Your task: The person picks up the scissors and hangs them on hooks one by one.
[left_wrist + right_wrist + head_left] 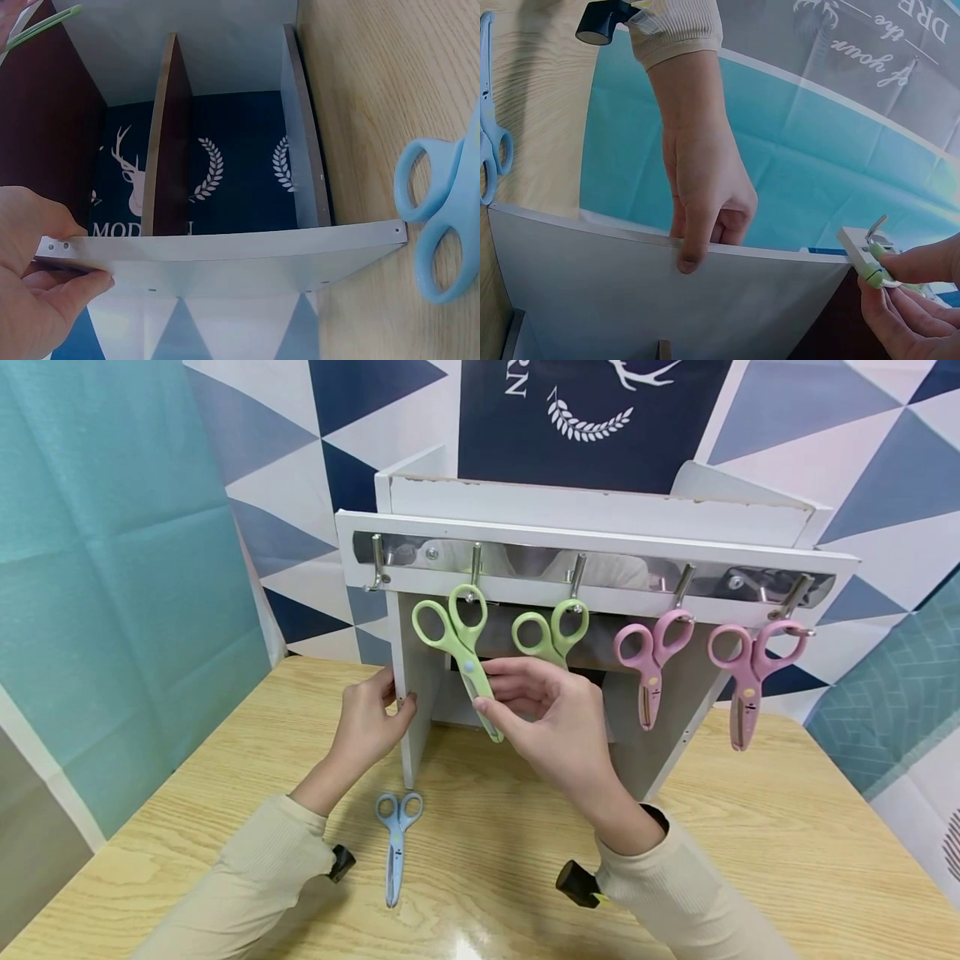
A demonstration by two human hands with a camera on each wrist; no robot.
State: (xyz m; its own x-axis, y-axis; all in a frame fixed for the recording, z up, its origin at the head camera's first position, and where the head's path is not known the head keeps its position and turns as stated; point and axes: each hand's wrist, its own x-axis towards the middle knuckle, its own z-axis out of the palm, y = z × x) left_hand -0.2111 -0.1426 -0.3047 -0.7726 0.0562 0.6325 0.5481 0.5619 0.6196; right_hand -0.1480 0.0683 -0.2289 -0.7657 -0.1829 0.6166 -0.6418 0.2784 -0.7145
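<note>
My left hand (367,710) grips the front edge of the white side panel (411,735), thumb on one face and fingers on the other; the left wrist view shows the same hold. With my right hand (558,718) I pinch green scissors (467,652) by the blades, tilted, points down. One handle ring overlaps the tip of the second hook (476,560) from the left; whether it bears their weight I cannot tell. Other green scissors (553,635) hang on the middle hook, blades partly behind my right hand. Blue scissors (395,852) lie on the table.
Pink scissors (651,672) and another pink pair (746,681) hang on the two right hooks. The leftmost hook (377,560) carries nothing. The metal hook strip (525,560) runs along the front of a white shelf unit (600,514) standing on the wooden table (225,752).
</note>
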